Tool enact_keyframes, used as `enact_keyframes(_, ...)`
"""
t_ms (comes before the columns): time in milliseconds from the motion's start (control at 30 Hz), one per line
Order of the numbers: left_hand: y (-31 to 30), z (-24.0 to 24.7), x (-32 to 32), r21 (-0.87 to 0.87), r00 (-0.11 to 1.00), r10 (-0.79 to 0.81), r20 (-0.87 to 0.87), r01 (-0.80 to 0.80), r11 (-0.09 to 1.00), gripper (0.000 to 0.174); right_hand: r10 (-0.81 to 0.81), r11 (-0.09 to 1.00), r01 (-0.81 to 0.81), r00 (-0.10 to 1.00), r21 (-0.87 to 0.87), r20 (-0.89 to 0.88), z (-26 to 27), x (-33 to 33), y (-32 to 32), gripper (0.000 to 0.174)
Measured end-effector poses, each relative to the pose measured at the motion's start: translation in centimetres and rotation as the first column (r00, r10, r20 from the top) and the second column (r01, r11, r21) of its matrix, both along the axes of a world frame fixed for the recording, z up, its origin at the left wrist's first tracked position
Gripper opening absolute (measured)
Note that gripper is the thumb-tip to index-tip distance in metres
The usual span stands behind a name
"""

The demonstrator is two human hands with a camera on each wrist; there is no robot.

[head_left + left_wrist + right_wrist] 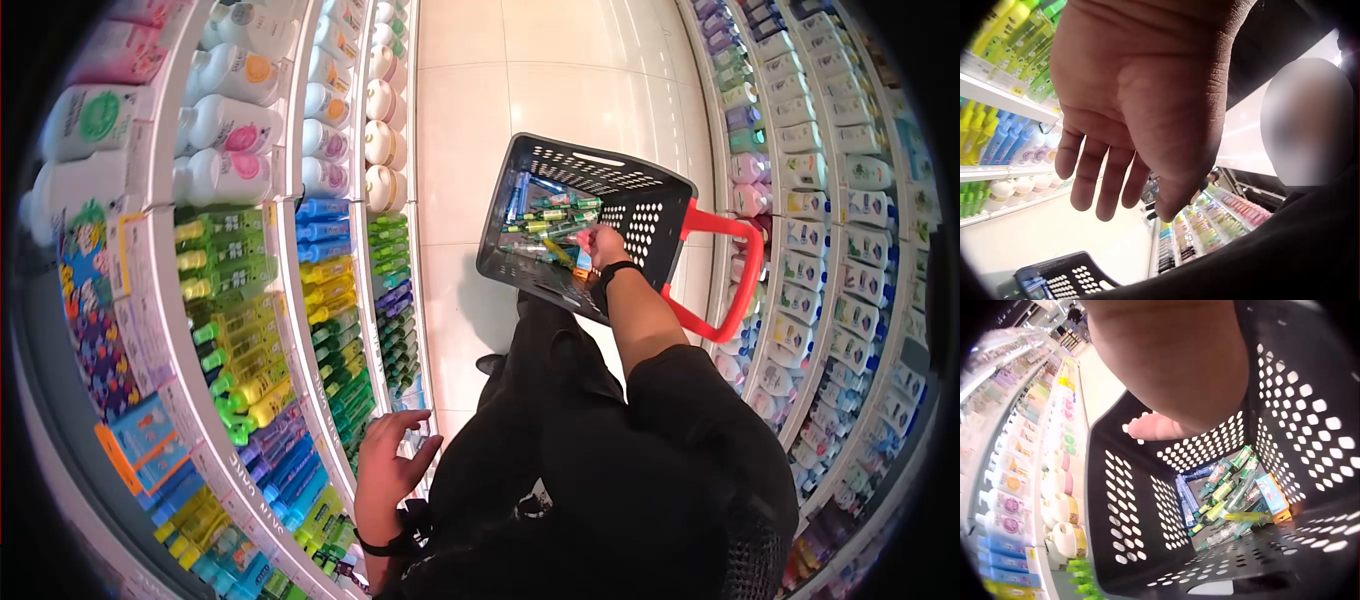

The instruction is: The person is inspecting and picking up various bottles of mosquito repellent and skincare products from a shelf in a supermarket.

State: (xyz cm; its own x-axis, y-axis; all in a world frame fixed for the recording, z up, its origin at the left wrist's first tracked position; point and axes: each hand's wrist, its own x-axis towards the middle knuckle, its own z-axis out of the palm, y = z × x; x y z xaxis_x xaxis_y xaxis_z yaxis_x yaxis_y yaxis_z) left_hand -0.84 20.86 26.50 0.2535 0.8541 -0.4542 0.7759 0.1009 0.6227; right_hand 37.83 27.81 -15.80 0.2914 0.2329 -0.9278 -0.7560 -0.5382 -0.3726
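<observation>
My right hand (603, 246) is inside the black shopping basket (640, 180), above the things lying in it, with nothing visible in its grasp. In the right wrist view its fingers (1155, 427) hang over the basket's interior. Below lie several green bottles (1219, 500), some blue packages (1186, 503), a yellow bottle (1247, 517) and a blue-and-orange box (1272, 495). My left hand (395, 462) hangs beside the left shelves, palm facing its wrist camera and fingers loosely extended, holding nothing.
Left shelves carry white bottles (235, 175), yellow bottles (255, 370) and white round containers (385, 145). On the right, more shelves hold pale bottles (800, 240). The basket's red handle (745, 275) points right. Light floor tiles (460, 130) run between the shelves.
</observation>
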Motion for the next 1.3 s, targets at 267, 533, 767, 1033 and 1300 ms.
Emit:
enact_keyframes(267, 5.6, -13.4, 3.8, -0.236, 0.964, -0.245, -0.104, 0.215, 0.948, 0.038, 0.998, -0.052, -0.763, -0.024, -0.644, -0.052, -8.9, 0.9, 4.6, 0.033)
enact_keyframes(533, 5.8, -24.6, 4.9, -0.594, 0.950, -0.310, -0.038, 0.228, 0.772, 0.043, 0.895, -0.438, -0.799, -0.344, -0.412, -0.285, -22.0, 1.9, 6.1, 0.053)
enact_keyframes(767, 4.9, -27.5, 4.0, -0.667, 0.963, -0.257, -0.078, 0.141, 0.731, 0.043, 0.706, -0.569, -0.659, -0.698, -0.492, 0.118, -29.8, -0.1, 3.9, 0.037)
enact_keyframes(1033, 4.4, -28.2, 3.5, -0.704, 0.953, -0.276, -0.122, 0.112, 0.701, 0.043, 0.672, -0.610, -0.622, -0.735, -0.492, 0.096, -31.7, -0.5, 3.9, 0.038)
enact_keyframes(1300, 5.0, -27.2, 3.8, -0.655, 0.975, -0.204, -0.093, 0.094, 0.750, 0.042, 0.989, 0.137, -0.967, 0.123, -0.213, 0.076, -29.4, 0.6, 1.5, 0.045)
